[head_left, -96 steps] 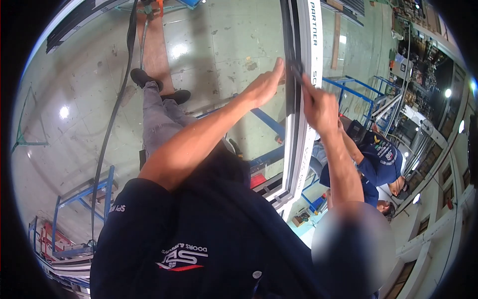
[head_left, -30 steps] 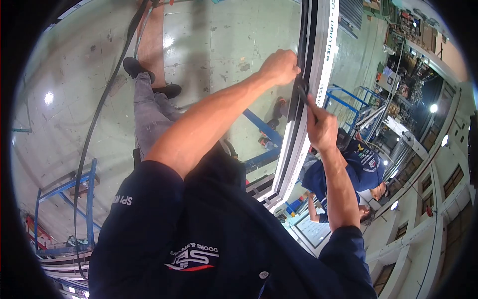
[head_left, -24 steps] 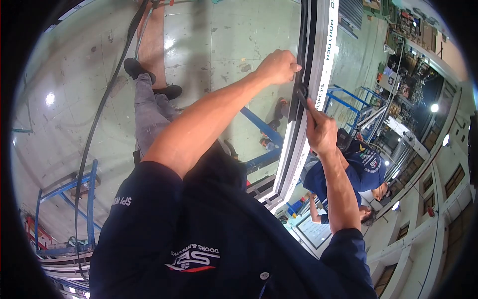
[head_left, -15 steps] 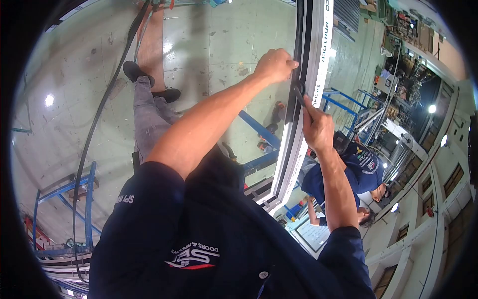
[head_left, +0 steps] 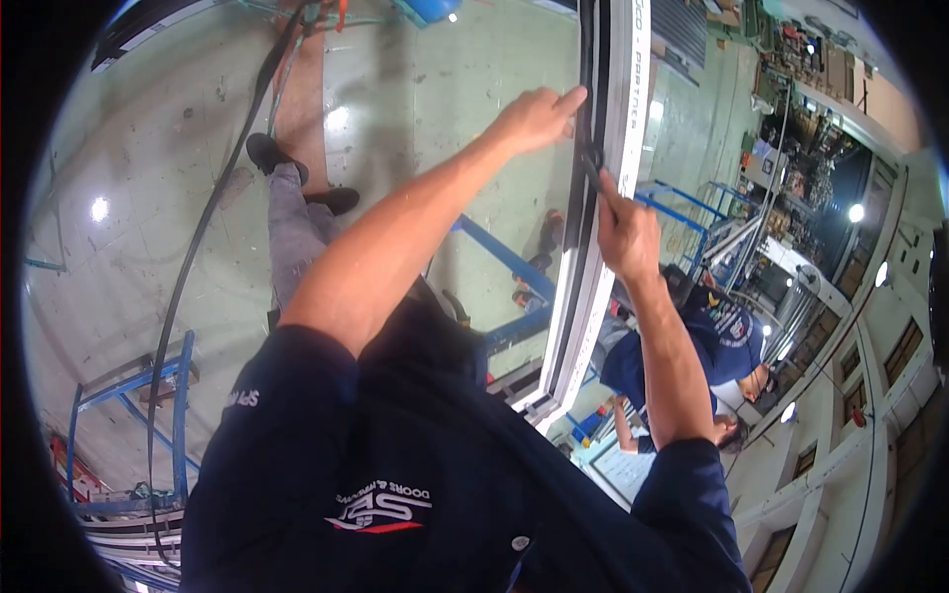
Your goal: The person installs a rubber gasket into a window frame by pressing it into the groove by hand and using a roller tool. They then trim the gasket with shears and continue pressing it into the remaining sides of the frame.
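A long aluminium profile frame (head_left: 611, 109) with printed white film along its side runs up and down in front of me. Along its near side lies a black rubber strip (head_left: 586, 59). My left hand (head_left: 539, 119) is at the strip, fingers curled and one stretched onto the frame's edge; whether they grip the strip is hidden. Just below it, my right hand (head_left: 630, 232) is closed round a dark hand tool (head_left: 593, 163) with a rounded end. The tool's end meets the strip's channel; its exact kind I cannot make out.
Blue metal stands (head_left: 504, 259) are under and beside the frame. A black cable (head_left: 198, 232) hangs at the left. Co-workers in dark shirts (head_left: 727, 326) are at the right. A person's legs (head_left: 287, 222) show at upper left, beside another blue stand (head_left: 180, 405).
My left hand has shifted slightly up and left, with one finger now stretched out. My right hand and the tool have risen a little along the frame.
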`<action>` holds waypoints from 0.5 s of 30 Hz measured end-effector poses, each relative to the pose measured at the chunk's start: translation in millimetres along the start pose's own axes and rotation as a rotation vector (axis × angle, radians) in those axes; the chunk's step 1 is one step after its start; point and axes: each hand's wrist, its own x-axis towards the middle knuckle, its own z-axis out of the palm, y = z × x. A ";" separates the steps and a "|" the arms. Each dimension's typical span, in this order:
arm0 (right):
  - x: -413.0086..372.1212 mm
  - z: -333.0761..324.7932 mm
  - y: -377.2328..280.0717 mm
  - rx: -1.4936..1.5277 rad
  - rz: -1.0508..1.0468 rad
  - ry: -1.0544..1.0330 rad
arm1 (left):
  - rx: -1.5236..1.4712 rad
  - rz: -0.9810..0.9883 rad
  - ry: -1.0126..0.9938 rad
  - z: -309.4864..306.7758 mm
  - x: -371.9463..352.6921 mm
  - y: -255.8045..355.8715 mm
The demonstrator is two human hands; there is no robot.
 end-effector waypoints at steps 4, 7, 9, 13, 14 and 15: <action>34.7 -7.7 -13.6 -0.067 0.131 -0.077 | -0.152 -0.007 -0.025 8.5 -9.2 -6.4; 20.9 -4.2 -6.3 0.016 0.060 -0.008 | -0.200 0.014 -0.019 7.1 -16.6 -9.2; 17.9 4.6 6.6 0.066 -0.037 0.063 | -0.270 -0.006 0.001 -5.8 -19.7 -12.3; 72.4 -7.7 -16.3 -0.012 0.180 -0.018 | -0.353 -0.007 0.021 17.2 -32.4 -13.2; 73.5 -7.1 -15.5 -0.006 0.177 -0.010 | -0.368 0.015 0.029 22.9 -34.1 -10.7; 75.1 -6.9 -14.8 -0.001 0.173 -0.001 | -0.384 0.039 0.039 29.1 -37.1 -7.4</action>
